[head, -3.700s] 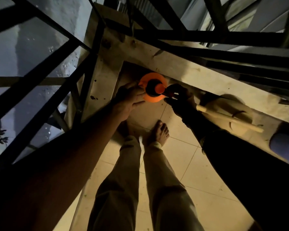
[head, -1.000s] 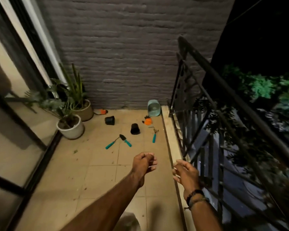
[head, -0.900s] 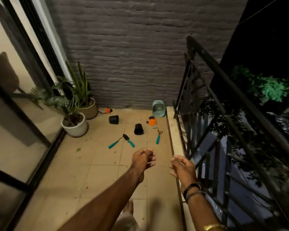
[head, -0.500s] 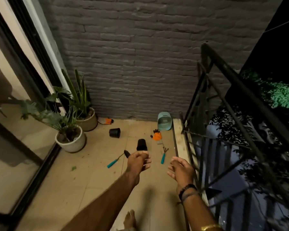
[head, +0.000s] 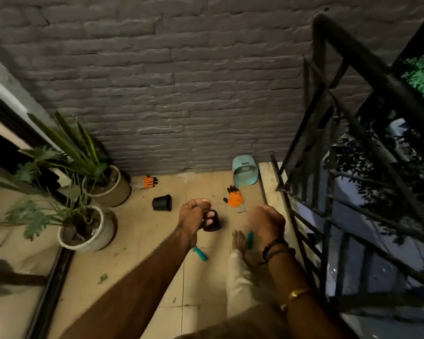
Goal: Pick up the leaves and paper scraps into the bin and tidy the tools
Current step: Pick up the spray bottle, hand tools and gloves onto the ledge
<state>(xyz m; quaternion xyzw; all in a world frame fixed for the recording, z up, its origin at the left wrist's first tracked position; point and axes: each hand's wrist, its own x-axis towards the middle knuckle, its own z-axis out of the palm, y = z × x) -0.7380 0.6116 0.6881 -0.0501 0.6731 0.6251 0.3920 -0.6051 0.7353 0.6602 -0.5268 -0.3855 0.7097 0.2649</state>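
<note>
The teal tool handle is laid pointing away, nearest the slack right hand; the curled left hand's hold cannot be told.

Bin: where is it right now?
Head view: the teal bin sits in the far right corner of the floor, at the foot of the brick wall beside the railing, just beyond the nearer orange glove.

The grey brick wall looks rough and matt. The beige floor tiles are smooth, with a faint sheen. The black metal railing is dull. The pale teal plastic bin is smooth, as are the small black plastic pot and the teal tool handle. The orange-and-black glove looks like knit cloth. The white round planter looks glazed and glossy.
</note>
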